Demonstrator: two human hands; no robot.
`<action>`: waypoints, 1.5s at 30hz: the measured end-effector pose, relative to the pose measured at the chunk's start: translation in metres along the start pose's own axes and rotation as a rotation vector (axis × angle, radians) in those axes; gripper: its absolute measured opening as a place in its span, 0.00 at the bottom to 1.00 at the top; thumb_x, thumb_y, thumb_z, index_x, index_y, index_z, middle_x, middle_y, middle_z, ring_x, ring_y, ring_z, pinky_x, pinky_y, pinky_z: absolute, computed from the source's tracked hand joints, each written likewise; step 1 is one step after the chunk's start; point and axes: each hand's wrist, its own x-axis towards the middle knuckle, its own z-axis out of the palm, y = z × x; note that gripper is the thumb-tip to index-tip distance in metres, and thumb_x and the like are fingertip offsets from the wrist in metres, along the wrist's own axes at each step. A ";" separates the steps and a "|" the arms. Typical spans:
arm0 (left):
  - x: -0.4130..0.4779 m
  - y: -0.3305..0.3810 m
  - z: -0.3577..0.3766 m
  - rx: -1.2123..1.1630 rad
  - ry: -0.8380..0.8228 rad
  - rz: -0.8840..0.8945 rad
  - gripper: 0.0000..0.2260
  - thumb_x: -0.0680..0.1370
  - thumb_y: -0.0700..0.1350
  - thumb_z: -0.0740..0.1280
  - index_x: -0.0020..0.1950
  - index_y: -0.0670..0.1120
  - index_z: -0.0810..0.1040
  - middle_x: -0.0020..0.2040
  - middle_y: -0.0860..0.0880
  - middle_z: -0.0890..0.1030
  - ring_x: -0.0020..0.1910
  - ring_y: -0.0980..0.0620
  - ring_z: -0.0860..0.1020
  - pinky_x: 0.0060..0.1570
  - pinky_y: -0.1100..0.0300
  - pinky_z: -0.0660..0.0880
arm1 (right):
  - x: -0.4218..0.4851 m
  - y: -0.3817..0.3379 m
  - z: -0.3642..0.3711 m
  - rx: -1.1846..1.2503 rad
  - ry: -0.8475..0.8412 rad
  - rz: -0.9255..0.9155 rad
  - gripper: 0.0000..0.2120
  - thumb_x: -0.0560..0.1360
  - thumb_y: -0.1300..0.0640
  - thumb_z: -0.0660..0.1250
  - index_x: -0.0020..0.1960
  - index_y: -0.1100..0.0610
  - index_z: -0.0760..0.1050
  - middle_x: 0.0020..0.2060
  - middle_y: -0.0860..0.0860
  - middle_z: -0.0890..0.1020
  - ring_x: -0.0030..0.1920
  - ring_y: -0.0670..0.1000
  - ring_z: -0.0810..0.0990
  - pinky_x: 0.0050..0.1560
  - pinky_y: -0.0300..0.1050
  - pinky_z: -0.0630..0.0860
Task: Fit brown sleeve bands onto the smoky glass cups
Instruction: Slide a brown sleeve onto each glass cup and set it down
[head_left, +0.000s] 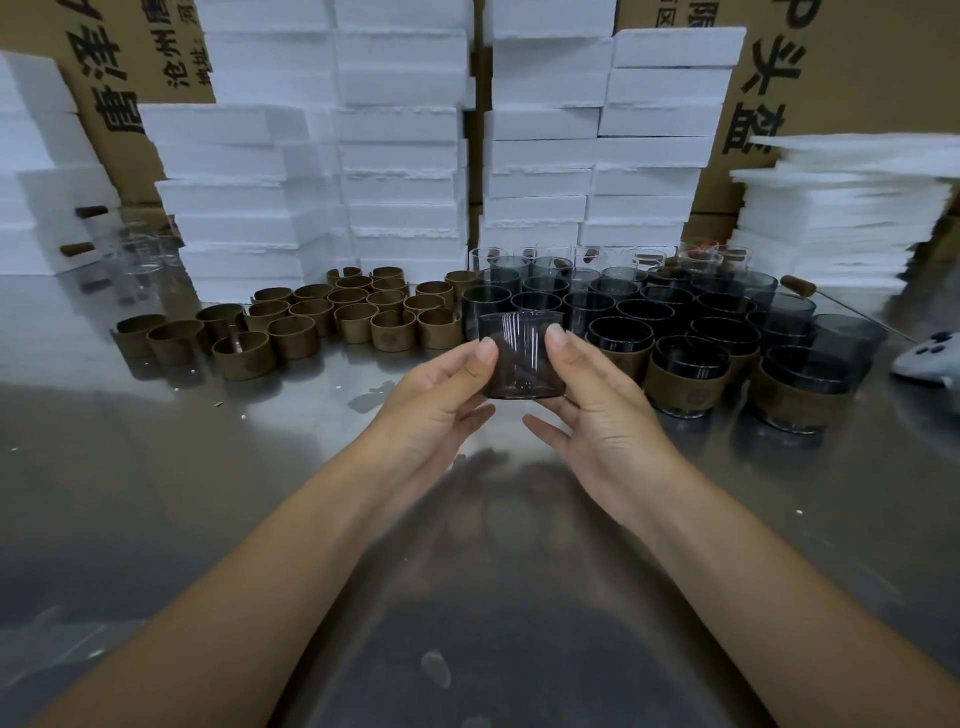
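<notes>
— Where is our cup?
— We hold one bare smoky glass cup (522, 364) over the steel table (208, 467). Our left hand (441, 400) and right hand (597, 410) each pinch a side, thumbs on its wall.
— And the brown sleeve bands (311, 322)?
— Loose at ten o'clock from it; sleeved cups (685, 382) at three o'clock.

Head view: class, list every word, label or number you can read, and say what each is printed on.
"头盔": large black print, turned sideways, on the brown cardboard carton at right.
"沧州": smaller black print on the brown cardboard carton at left; its other characters are cut off or unclear.
Round stamps on the brown sleeve bands: too small to read.
</notes>
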 end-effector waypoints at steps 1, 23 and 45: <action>0.000 0.000 -0.001 0.018 -0.005 -0.003 0.19 0.70 0.58 0.66 0.56 0.51 0.81 0.55 0.51 0.83 0.58 0.56 0.78 0.61 0.56 0.68 | 0.000 0.000 0.000 -0.009 -0.004 0.007 0.31 0.60 0.40 0.71 0.61 0.49 0.78 0.55 0.48 0.84 0.57 0.46 0.81 0.58 0.49 0.76; -0.003 0.002 0.001 0.075 0.081 -0.017 0.36 0.60 0.61 0.71 0.65 0.45 0.76 0.59 0.48 0.82 0.59 0.53 0.78 0.48 0.62 0.74 | 0.001 0.000 -0.004 -0.118 -0.074 0.006 0.23 0.54 0.37 0.72 0.44 0.49 0.84 0.45 0.45 0.86 0.49 0.43 0.81 0.50 0.42 0.71; -0.001 -0.001 -0.002 0.071 0.111 0.008 0.29 0.62 0.60 0.72 0.60 0.47 0.80 0.53 0.50 0.84 0.56 0.52 0.81 0.51 0.60 0.74 | 0.001 0.002 -0.003 -0.123 0.044 -0.001 0.36 0.57 0.38 0.71 0.63 0.50 0.76 0.57 0.47 0.82 0.55 0.47 0.81 0.50 0.43 0.73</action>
